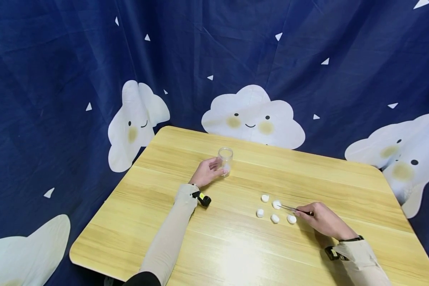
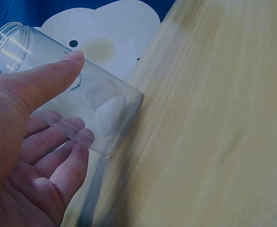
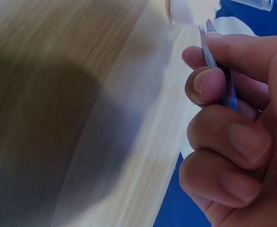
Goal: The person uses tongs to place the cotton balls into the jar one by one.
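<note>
A clear open-topped jar (image 1: 225, 154) stands upright on the table, with white pieces (image 2: 111, 115) at its bottom. My left hand (image 1: 208, 172) holds the jar from its left side, thumb and fingers around the wall. In my right hand (image 1: 323, 219) are metal tweezers (image 1: 289, 208), pinched between thumb and fingers. Their tips are at a white cotton-like ball (image 1: 277, 204); whether they grip it I cannot tell. Several similar balls lie close by, one (image 1: 291, 219) just below the tweezers and another (image 1: 265, 198) to the left.
The light wooden table (image 1: 146, 174) has rounded corners. Behind it hangs a dark blue curtain (image 1: 186, 47) with white clouds and small triangles. Several white balls, including one (image 1: 259, 213) nearer the jar, lie between the two hands.
</note>
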Action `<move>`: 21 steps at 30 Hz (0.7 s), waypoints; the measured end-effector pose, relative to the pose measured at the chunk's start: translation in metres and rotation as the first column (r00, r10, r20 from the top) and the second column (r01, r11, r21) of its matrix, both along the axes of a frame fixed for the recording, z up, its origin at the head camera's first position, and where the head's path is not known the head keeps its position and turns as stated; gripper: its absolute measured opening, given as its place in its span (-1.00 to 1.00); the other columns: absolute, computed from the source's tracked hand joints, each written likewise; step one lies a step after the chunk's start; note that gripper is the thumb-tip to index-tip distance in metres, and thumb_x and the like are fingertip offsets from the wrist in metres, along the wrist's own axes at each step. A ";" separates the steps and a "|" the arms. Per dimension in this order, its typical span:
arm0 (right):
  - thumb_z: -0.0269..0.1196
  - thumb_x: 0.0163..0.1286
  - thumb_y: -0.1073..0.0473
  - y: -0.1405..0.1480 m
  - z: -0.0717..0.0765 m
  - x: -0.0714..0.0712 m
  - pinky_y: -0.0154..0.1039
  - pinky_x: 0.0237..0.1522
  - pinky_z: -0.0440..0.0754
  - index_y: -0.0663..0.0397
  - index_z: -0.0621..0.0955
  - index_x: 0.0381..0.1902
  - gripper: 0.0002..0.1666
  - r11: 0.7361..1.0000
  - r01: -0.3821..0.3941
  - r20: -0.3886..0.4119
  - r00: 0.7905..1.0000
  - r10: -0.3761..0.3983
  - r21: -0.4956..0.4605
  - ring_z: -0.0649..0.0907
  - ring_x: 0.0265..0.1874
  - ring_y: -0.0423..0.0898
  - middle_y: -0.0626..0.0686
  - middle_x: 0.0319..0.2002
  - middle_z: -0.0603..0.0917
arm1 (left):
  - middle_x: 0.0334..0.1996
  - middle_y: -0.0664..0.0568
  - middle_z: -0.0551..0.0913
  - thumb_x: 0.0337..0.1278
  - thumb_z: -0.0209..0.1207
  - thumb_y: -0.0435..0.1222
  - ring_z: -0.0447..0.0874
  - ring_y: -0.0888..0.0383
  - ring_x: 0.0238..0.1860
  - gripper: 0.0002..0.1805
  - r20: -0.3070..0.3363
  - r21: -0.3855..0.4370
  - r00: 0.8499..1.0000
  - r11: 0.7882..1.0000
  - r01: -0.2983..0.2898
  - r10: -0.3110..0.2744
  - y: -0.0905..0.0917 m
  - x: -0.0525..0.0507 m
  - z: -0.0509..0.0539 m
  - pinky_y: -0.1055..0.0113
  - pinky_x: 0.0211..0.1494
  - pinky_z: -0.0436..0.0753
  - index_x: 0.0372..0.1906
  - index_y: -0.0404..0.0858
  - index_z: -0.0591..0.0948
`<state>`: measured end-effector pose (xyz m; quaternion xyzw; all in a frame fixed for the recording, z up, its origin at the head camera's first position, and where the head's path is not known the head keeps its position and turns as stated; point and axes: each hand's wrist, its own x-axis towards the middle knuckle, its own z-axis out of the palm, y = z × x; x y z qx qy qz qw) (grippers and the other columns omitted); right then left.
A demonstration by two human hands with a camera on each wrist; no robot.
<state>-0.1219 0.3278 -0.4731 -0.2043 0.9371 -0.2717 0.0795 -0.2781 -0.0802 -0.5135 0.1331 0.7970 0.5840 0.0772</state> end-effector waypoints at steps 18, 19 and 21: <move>0.25 0.54 0.10 -0.001 0.004 -0.001 -0.48 -0.67 0.20 0.12 0.78 0.03 -0.71 1.000 0.019 -0.012 1.000 -0.018 0.025 0.12 -0.72 -0.40 -0.11 -0.39 0.77 | 0.42 -0.22 0.53 0.23 0.43 -0.19 0.52 -0.10 0.46 -0.24 -0.006 -0.005 1.000 1.000 0.000 0.000 0.001 -0.002 -0.002 0.15 0.58 0.50 0.45 -0.39 0.43; 0.26 0.54 0.10 -0.001 0.004 -0.001 -0.48 -0.67 0.20 0.12 0.78 0.03 -0.71 0.999 0.018 -0.015 1.000 -0.018 0.027 0.12 -0.72 -0.40 -0.11 -0.37 0.78 | 0.42 -0.22 0.53 0.24 0.43 -0.19 0.52 -0.10 0.46 -0.24 -0.006 -0.006 1.000 1.000 0.000 0.000 0.001 -0.002 -0.002 0.15 0.58 0.50 0.45 -0.39 0.43; 0.26 0.54 0.09 -0.001 0.003 -0.001 -0.47 -0.68 0.21 0.12 0.78 0.03 -0.71 1.000 0.016 -0.017 1.000 -0.016 0.027 0.13 -0.71 -0.40 -0.10 -0.32 0.80 | 0.42 -0.22 0.53 0.24 0.43 -0.20 0.52 -0.09 0.45 -0.25 -0.005 -0.009 1.000 1.000 -0.002 0.002 0.001 -0.002 -0.002 0.16 0.58 0.51 0.45 -0.39 0.43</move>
